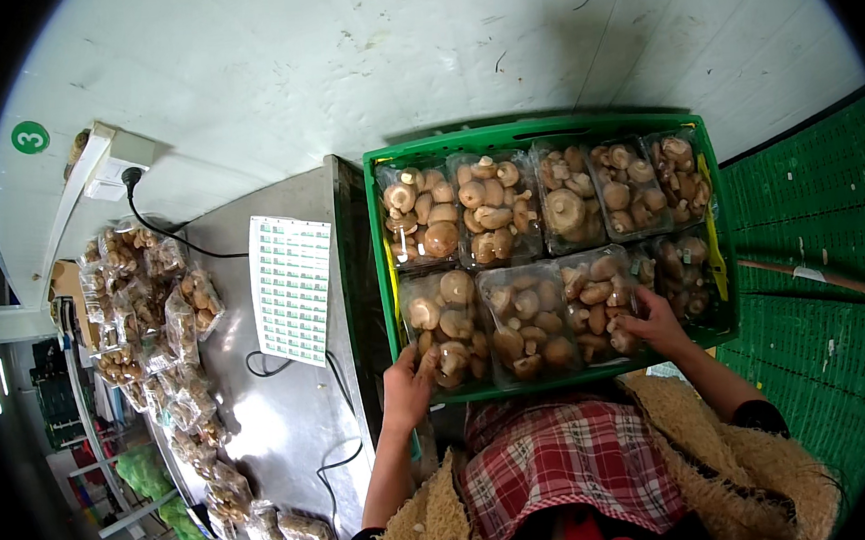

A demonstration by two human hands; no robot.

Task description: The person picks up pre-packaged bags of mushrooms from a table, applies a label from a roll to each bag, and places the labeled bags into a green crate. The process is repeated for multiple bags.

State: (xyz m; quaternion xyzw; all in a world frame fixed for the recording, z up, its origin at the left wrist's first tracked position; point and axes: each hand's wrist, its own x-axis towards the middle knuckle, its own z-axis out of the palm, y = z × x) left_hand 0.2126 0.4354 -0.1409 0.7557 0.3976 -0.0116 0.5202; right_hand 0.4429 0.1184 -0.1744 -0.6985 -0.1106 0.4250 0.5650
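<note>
A green plastic crate (543,130) in front of me holds clear-wrapped packs of brown mushrooms in two rows. My left hand (408,388) is closed at the crate's near left corner, its thumb against the near left mushroom pack (456,320). My right hand (659,324) has its fingers curled on the right side of another mushroom pack (595,304) in the near row. That pack overlaps the one to its left, a wrapped mushroom pack (527,326). More packs, such as a mushroom pack (568,200), line the far row. My fingertips are partly hidden.
To the left stands a metal table (263,422) with a sheet of green-and-white labels (293,290), a black cable (338,377) and a heap of bagged mushrooms (144,310). Green crates (809,203) and a wooden stick (825,283) are at right. A white wall (388,62) rises behind.
</note>
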